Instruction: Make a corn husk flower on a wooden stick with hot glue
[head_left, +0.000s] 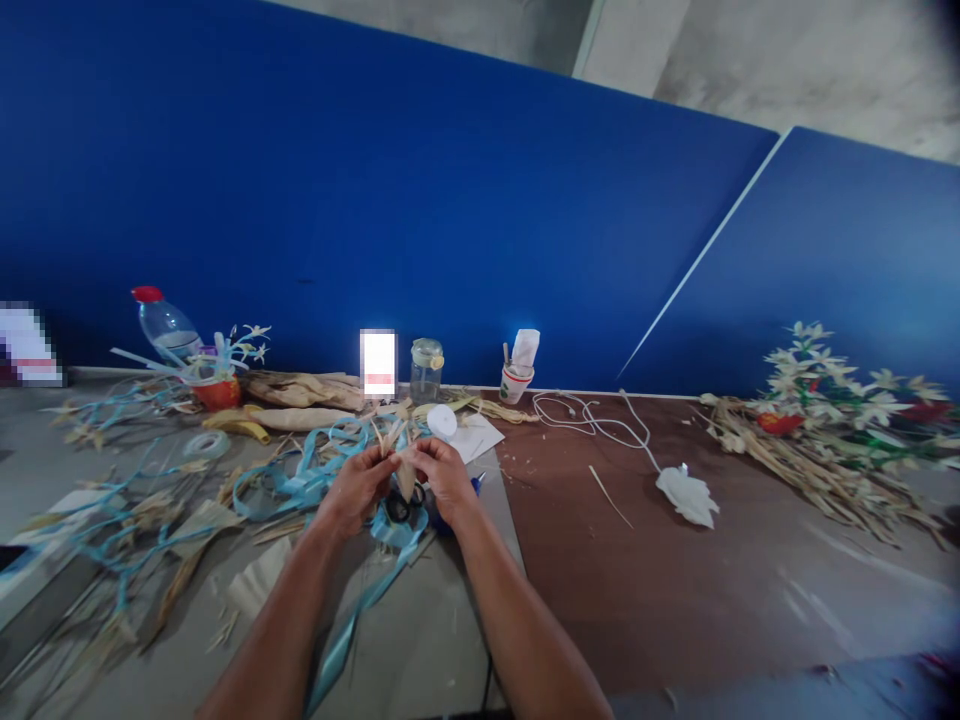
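Note:
My left hand (361, 488) and my right hand (444, 478) meet over the cluttered table, fingers closed in a pinch. Between them is a pale, dried corn husk piece (407, 478), its pointed end hanging down and thin strips sticking up. Both hands appear to grip it at its upper part. Right below the fingers lie black scissor handles (399, 506), partly covered. Light blue ribbon (390, 545) trails under the hands towards the front. Just behind my right hand is a white round roll (442, 421), near a white paper sheet (480, 437).
At the back stand a clear jar (427, 372), a paper cup (517, 383) and a red-capped bottle (166, 325). Blue-stemmed husk flowers (124, 545) and a tape roll (206, 445) lie left. A white cable (637, 430) and a bundle of husk flowers (832, 450) lie right.

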